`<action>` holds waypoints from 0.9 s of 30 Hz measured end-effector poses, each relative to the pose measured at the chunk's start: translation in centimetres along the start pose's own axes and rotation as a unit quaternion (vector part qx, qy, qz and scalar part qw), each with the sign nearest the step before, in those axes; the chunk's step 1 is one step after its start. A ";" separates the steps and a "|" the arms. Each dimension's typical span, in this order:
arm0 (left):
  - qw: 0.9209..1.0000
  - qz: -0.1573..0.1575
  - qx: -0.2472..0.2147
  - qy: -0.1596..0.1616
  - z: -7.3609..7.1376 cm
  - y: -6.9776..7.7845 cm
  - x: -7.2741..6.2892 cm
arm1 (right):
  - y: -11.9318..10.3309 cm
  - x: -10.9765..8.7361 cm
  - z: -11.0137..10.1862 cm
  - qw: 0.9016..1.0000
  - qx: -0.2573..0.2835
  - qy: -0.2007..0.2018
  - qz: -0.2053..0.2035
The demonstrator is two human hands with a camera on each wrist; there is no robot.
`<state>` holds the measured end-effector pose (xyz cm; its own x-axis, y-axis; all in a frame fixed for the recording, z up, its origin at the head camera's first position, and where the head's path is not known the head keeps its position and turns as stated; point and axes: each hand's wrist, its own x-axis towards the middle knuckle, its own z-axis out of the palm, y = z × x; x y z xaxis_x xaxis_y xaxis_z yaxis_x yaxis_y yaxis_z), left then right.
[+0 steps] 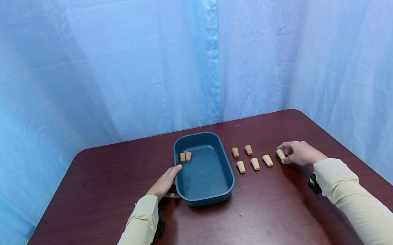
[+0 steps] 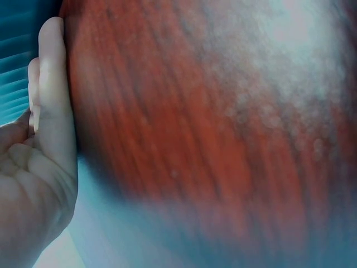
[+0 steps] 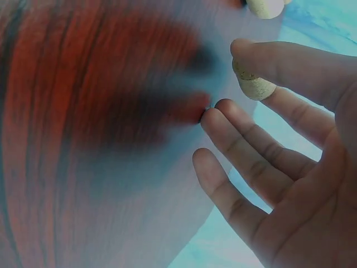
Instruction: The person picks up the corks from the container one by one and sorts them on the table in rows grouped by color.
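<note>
At the frame's right, a cork [image 1: 280,154] is being pinched by the right hand [image 1: 298,152]; near centre, a tray [image 1: 203,180] is being touched along its left side by the straight-fingered left hand [image 1: 164,182].

Legible text: none. From where I stand, no lettering, brand, number or sign can be read on the cork stoppers [image 1: 255,164], blue tray [image 1: 203,179], worktop [image 1: 259,211] or curtains [image 1: 148,66]; black wrist device [image 1: 314,184] too small to tell.
</note>
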<state>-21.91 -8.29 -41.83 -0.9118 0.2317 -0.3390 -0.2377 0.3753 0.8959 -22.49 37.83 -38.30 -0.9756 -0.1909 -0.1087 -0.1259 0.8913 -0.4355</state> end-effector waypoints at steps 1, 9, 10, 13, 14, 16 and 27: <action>1.000 0.000 0.000 0.001 0.0 0.0 0.0 | -0.1 0.0 0.1 1.000 -0.004 0.000 0.000; 1.000 0.003 0.001 0.007 0.0 -0.2 0.0 | -0.9 0.3 0.2 0.998 -0.059 -0.003 0.012; 1.000 0.003 0.000 0.007 0.0 -0.2 0.0 | -1.1 0.4 0.2 0.998 -0.068 -0.004 0.013; 1.000 0.004 0.000 0.006 -0.1 -0.2 -0.1 | -1.5 0.7 0.0 0.996 -0.083 -0.007 0.016; 1.000 0.003 -0.001 0.007 -0.1 -0.2 -0.1 | -1.6 0.8 0.0 0.996 -0.085 -0.009 0.018; 1.000 0.003 -0.001 0.006 -0.1 -0.2 -0.1 | -1.8 0.9 -0.2 0.996 -0.090 -0.012 0.017; 1.000 0.005 0.007 0.003 0.0 0.2 -0.1 | -2.6 1.3 -0.9 0.995 -0.094 -0.023 0.036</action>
<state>-21.86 -8.26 -41.62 -0.9160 0.2307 -0.3281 -0.2236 0.3853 0.8953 -23.55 35.60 -36.48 -0.9744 -0.1383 -0.1770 -0.0912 0.9637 -0.2508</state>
